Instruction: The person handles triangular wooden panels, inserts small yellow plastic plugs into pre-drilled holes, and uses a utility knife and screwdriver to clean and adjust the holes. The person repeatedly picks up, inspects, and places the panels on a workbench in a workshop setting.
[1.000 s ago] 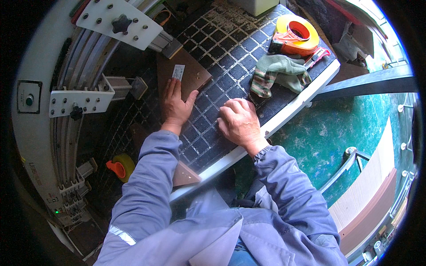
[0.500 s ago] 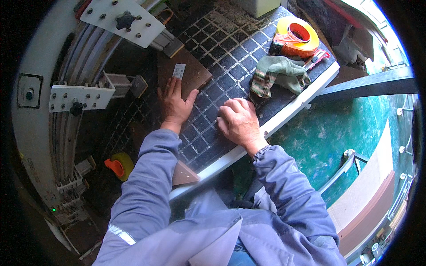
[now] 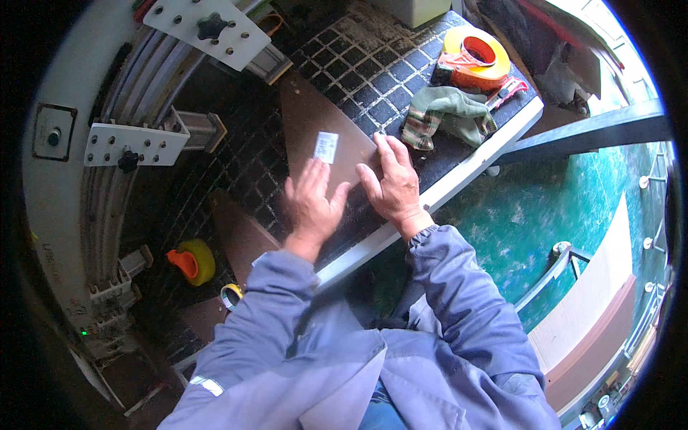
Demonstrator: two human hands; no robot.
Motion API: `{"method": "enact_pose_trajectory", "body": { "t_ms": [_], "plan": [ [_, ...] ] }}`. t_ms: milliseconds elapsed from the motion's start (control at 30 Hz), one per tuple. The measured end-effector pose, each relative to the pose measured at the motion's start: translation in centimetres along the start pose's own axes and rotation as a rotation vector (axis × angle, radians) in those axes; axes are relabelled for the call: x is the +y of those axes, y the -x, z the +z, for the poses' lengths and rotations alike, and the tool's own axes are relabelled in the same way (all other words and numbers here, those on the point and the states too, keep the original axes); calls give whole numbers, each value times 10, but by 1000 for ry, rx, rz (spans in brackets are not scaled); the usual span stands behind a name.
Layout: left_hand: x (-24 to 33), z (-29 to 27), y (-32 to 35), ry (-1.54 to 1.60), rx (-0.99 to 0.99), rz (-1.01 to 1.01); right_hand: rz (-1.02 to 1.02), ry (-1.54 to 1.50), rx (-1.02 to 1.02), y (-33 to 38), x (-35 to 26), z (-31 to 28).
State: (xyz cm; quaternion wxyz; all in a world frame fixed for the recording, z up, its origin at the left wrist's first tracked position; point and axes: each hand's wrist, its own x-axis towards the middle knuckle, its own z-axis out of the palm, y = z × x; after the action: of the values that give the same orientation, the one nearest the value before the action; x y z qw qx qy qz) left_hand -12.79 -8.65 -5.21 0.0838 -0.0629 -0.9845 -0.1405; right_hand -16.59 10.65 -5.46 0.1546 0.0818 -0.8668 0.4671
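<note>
I've got the brown panel [image 3: 308, 118] in the middle of my feed, lying flat on the gridded black worktop [image 3: 373, 89], one corner pointing toward the right hand [image 3: 393, 184]. That hand is open, fingers stretched along the panel's right corner, gripping nothing; my read is that it steadies the edge there. The left hand [image 3: 315, 206] is open too, slightly blurred, fingertips just below the pale label [image 3: 326, 147]; I can't tell whether they press down or merely skim, but flat fingers would suit smoothing or holding the board level. The panel itself looks matt, plain and stiff, straight-edged, the label its one bright patch, printed and set slightly askew. Farther right, the tape dispenser [image 3: 469, 75], the crumpled green cloth [image 3: 459, 115] and the red cutter [image 3: 507, 93] sit near the bench edge, probably parked within reach. Away left, I see white bracket plates [image 3: 140, 147].
</note>
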Motion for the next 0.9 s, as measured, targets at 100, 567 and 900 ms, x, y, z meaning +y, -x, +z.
{"method": "enact_pose_trajectory", "body": {
  "t_ms": [100,567,900],
  "plan": [
    [10,-11,24,176,21,-86,15,110,-75,1,-2,1],
    [-6,-39,25,1469,-27,-929,363,146,-278,20,-22,-34],
    [60,-127,94,1309,-75,-587,500,-885,-638,60,-34,-96]
  ]
}}
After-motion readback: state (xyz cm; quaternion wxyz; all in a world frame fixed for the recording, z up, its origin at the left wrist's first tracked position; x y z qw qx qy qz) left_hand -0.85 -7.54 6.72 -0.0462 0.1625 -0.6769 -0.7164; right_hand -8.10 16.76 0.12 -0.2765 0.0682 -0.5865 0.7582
